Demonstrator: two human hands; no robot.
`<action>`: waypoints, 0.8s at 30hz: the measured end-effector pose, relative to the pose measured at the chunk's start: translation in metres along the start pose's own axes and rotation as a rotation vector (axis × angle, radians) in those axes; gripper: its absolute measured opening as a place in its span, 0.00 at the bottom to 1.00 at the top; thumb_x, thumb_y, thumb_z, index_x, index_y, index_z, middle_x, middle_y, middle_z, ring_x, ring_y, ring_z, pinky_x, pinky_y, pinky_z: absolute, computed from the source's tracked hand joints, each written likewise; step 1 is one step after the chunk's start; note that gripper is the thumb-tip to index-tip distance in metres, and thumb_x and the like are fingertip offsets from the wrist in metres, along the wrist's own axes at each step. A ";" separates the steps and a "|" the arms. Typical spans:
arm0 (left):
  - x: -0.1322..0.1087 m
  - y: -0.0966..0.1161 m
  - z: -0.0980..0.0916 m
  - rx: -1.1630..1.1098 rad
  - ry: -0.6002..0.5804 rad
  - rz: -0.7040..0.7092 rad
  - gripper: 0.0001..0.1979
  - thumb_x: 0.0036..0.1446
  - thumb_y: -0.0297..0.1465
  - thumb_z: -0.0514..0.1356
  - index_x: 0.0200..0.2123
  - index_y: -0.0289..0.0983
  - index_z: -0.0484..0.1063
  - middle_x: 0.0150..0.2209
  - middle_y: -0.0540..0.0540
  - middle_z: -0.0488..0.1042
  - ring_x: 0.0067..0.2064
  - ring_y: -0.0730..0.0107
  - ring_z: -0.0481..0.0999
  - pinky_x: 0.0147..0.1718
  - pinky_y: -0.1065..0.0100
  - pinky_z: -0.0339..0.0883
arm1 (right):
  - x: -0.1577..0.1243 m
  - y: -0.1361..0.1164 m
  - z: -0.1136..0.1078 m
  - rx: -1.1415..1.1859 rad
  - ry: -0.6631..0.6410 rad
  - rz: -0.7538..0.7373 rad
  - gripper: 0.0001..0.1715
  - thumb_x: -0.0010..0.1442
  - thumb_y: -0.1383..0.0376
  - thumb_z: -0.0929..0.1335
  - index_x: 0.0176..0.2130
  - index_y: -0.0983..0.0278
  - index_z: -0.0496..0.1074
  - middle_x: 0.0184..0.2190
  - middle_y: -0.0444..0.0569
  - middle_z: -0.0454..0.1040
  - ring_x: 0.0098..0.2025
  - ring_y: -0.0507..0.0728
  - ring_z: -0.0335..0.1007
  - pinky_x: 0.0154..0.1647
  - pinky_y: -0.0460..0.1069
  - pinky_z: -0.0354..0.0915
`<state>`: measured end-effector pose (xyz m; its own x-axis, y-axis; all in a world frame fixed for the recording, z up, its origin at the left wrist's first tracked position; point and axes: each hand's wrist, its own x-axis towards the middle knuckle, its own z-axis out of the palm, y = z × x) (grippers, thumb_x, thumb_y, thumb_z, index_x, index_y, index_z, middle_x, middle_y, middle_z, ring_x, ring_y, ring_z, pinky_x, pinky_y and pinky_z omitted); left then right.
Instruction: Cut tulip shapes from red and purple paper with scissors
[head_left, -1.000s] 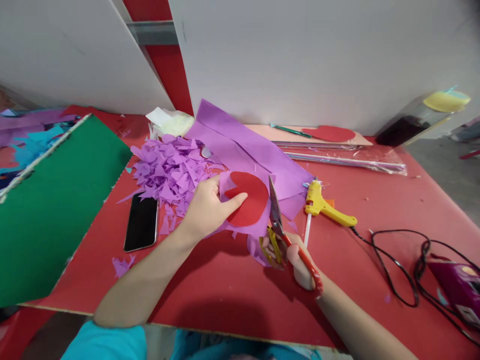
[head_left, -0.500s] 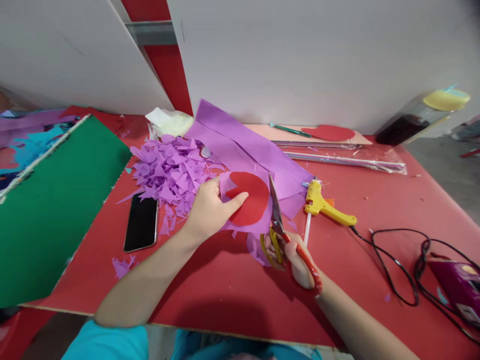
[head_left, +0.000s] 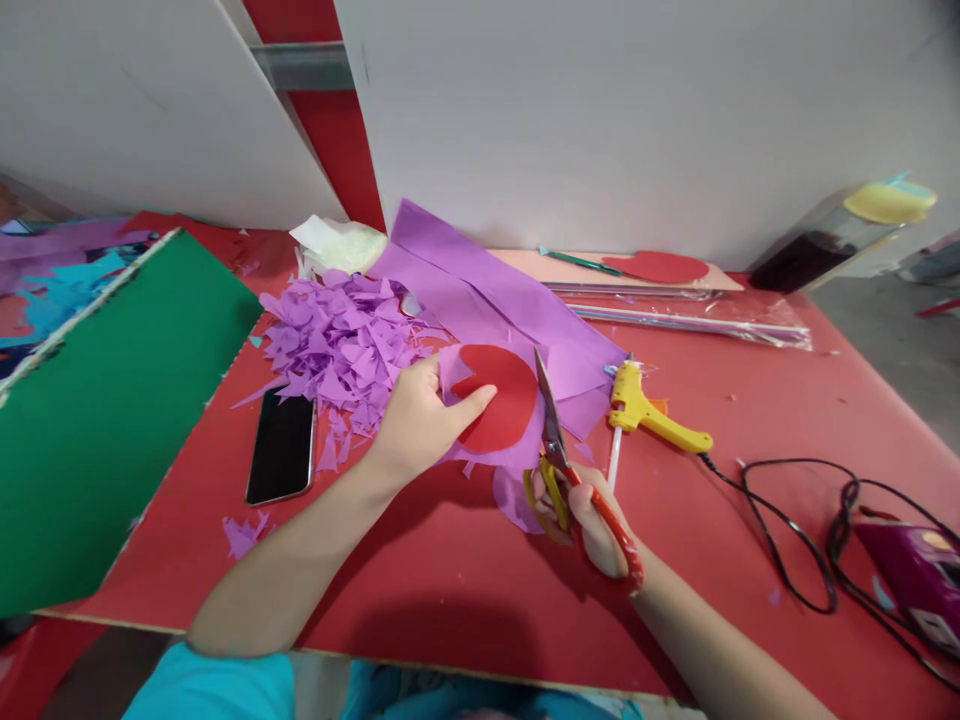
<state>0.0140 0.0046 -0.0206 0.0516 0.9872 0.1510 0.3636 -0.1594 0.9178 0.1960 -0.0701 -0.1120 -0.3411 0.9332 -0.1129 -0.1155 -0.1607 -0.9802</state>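
Observation:
My left hand [head_left: 424,415] pinches a red paper heart-shaped piece [head_left: 506,400] against a purple sheet of paper [head_left: 534,435], thumb on top and fingers hidden beneath. In my right hand [head_left: 592,515] is a pair of scissors [head_left: 553,430] with one red and one yellow handle. Its blades point away from me at the right edge of the purple sheet, close beside the red piece. Under the scissors lies a rounded purple cutout [head_left: 516,500] on the table. A heap of purple paper scraps [head_left: 341,345] sits just beyond my left hand.
On the red table [head_left: 450,600] lie a phone [head_left: 281,450], a green board [head_left: 112,430] and large purple sheets [head_left: 487,290]. To the right are a yellow glue gun [head_left: 645,410] with a black cord, a purple box [head_left: 911,575] and a yellow-lidded container [head_left: 840,235] of dark liquid.
Hardly anything differs. The scissors' blades have shifted very slightly to the left; my left hand and the paper stay in place.

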 end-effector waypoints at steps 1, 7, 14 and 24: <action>0.000 0.000 0.000 0.002 -0.002 0.003 0.05 0.47 0.27 0.64 0.30 0.33 0.72 0.31 0.47 0.79 0.33 0.67 0.78 0.33 0.69 0.73 | 0.000 -0.001 0.000 0.015 -0.004 0.005 0.34 0.51 0.34 0.58 0.26 0.62 0.57 0.18 0.38 0.49 0.16 0.45 0.43 0.12 0.44 0.44; 0.001 0.000 -0.003 0.005 -0.026 0.039 0.04 0.47 0.27 0.63 0.30 0.35 0.72 0.31 0.49 0.79 0.33 0.68 0.78 0.32 0.70 0.73 | -0.001 -0.003 0.000 0.044 0.005 0.033 0.35 0.49 0.33 0.60 0.26 0.62 0.58 0.19 0.38 0.51 0.16 0.45 0.42 0.12 0.43 0.43; 0.005 -0.002 -0.007 0.010 -0.025 0.058 0.07 0.46 0.27 0.63 0.32 0.35 0.72 0.32 0.49 0.79 0.33 0.67 0.78 0.33 0.70 0.73 | -0.001 -0.004 -0.001 0.001 -0.008 0.018 0.35 0.50 0.34 0.60 0.26 0.64 0.59 0.19 0.38 0.52 0.16 0.44 0.44 0.12 0.42 0.43; 0.003 -0.002 -0.007 0.011 -0.032 0.033 0.06 0.46 0.28 0.63 0.30 0.36 0.71 0.30 0.50 0.78 0.32 0.67 0.77 0.31 0.69 0.73 | 0.000 0.005 -0.002 0.018 -0.041 0.008 0.33 0.53 0.36 0.59 0.28 0.62 0.59 0.19 0.39 0.51 0.16 0.45 0.43 0.13 0.43 0.43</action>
<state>0.0066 0.0079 -0.0190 0.0934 0.9812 0.1689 0.3710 -0.1917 0.9086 0.1977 -0.0706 -0.1172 -0.3804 0.9178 -0.1139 -0.1290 -0.1746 -0.9761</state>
